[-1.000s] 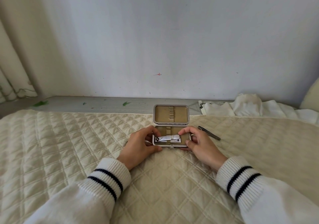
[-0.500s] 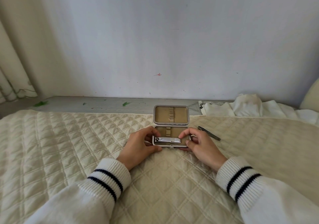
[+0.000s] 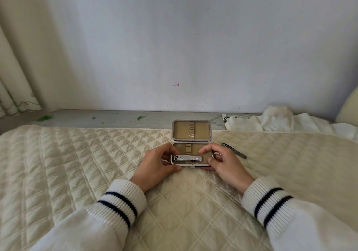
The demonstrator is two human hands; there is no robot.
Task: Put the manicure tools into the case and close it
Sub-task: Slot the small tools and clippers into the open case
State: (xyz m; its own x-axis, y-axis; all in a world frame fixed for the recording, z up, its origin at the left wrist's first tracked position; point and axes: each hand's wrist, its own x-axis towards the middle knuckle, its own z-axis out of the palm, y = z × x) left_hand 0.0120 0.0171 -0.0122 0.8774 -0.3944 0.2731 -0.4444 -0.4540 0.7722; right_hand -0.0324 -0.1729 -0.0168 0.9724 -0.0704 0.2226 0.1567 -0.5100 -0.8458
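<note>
Pale wall, quilted cream bedspread, curtain

Cream quilted bedspread covers the foreground. Grey ledge behind it, flecked with green bits. Pale wall above. Curtain far left. Crumpled white cloth far right.

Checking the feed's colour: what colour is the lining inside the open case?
Tan, a dull khaki, on both halves of the case, seen in the head view.
</note>
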